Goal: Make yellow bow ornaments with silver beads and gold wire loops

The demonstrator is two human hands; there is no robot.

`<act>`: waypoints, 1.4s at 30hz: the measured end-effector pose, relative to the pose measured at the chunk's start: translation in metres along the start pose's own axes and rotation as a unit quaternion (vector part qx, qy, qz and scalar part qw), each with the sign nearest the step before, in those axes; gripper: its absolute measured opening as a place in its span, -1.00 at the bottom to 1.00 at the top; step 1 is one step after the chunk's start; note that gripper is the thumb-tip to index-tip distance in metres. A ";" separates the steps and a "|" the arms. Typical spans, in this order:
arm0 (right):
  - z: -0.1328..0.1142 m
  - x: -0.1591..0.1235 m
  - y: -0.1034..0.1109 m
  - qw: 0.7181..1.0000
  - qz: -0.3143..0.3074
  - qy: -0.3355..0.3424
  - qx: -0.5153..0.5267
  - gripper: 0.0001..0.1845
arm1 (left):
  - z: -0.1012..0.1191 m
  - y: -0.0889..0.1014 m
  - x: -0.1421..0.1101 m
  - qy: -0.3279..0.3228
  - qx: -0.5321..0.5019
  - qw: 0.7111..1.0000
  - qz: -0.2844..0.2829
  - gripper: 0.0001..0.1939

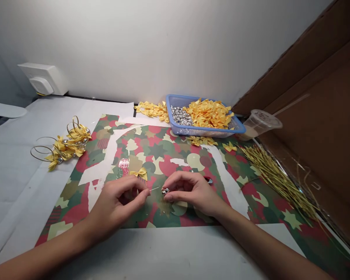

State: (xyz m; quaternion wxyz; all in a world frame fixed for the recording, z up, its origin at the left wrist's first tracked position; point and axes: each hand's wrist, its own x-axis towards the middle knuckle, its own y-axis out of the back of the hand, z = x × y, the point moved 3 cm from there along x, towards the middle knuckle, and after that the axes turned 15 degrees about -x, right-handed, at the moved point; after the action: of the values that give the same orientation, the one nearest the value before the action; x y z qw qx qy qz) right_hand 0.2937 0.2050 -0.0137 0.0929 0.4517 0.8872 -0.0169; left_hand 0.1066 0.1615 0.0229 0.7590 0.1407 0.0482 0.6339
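Over the middle of the patterned paper, my left hand (121,200) pinches a short, thin wire (154,189), whose free end points right. My right hand (191,190) is closed, thumb and fingertips holding a small shiny silver bell (165,191). Between the wire tip and the bell there is a small gap. A single yellow ribbon bow (140,174) lies just beyond my left fingers. Partly hidden behind my right hand is a small dark and red tool (208,180), whose kind I cannot make out.
A blue basket (204,132) at the back holds silver bells (181,116) and yellow bows (208,112). Finished-looking wire loops with bows (70,144) lie at left. Gold-green stems (277,179) and a tilted plastic cup (261,122) are by the cardboard (317,109) at right.
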 end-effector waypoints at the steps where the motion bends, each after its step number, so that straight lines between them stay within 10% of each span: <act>1: -0.001 0.000 0.000 1.000 -0.004 0.002 -0.001 -0.84 | -0.001 0.000 0.000 0.001 0.001 1.000 -0.002 -0.73; 27: -0.003 -0.001 -0.002 0.998 -0.057 -0.016 0.030 -0.85 | -0.002 -0.005 -0.005 -0.019 0.000 0.997 -0.075 -0.76; 42: -0.010 -0.013 -0.016 0.982 0.063 0.163 -0.073 -0.97 | -0.002 -0.007 -0.006 -0.074 -0.008 0.994 -0.084 -0.81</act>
State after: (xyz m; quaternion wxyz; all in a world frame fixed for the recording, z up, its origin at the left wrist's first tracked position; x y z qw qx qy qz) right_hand 0.2870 0.1868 -0.0021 -0.0196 0.4957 0.8588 0.1281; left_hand 0.1114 0.1549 0.0188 0.8120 0.1766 -0.0012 0.5564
